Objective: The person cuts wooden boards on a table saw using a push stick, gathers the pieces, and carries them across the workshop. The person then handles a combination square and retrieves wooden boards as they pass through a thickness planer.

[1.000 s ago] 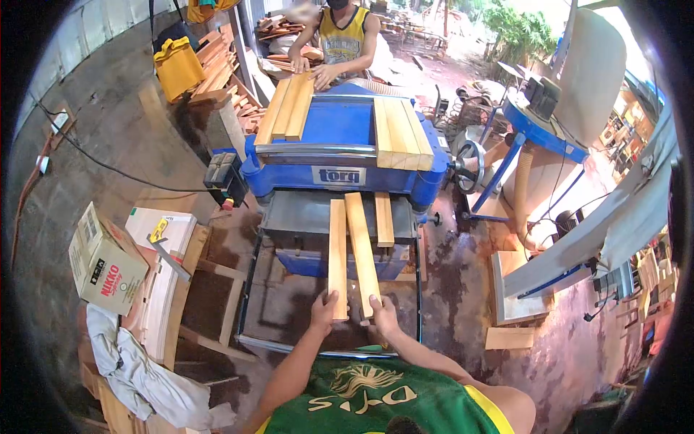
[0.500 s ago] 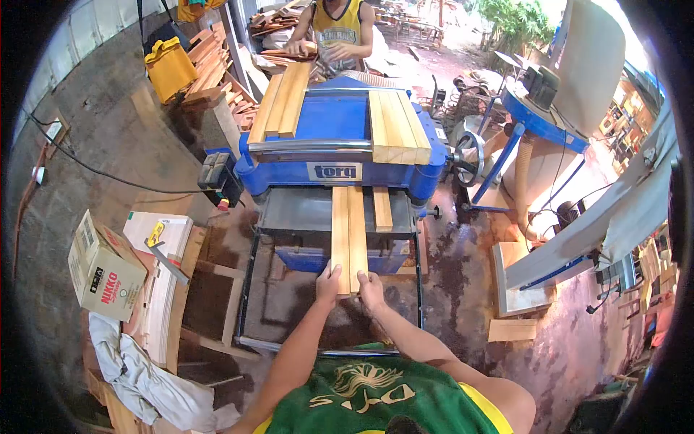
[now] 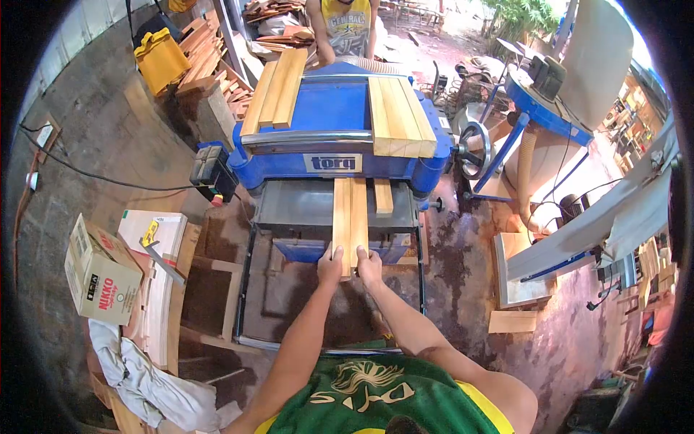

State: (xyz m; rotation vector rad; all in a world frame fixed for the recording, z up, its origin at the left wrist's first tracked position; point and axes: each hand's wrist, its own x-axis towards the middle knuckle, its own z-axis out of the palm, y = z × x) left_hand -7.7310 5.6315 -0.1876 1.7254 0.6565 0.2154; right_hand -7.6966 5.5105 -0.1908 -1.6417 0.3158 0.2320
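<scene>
Two light wooden boards lie side by side on the infeed table of a blue thickness planer, their far ends hidden under its front. My left hand grips the left edge near the close end, thumb on top. On the opposite edge, my right hand is closed in the same way. Both hands press the pair together. A separate wooden strip sticks out of the planer just right of the boards, touched by neither hand.
Wooden boards rest on the planer's top. Behind it stands a co-worker, hands hidden. A switch box and a carton are at left. A handwheel and a dust collector are at right.
The two boards and the separate strip have slid farther into the planer, my hands moving forward with the pair. The co-worker's hands have dropped out of sight behind the machine.
</scene>
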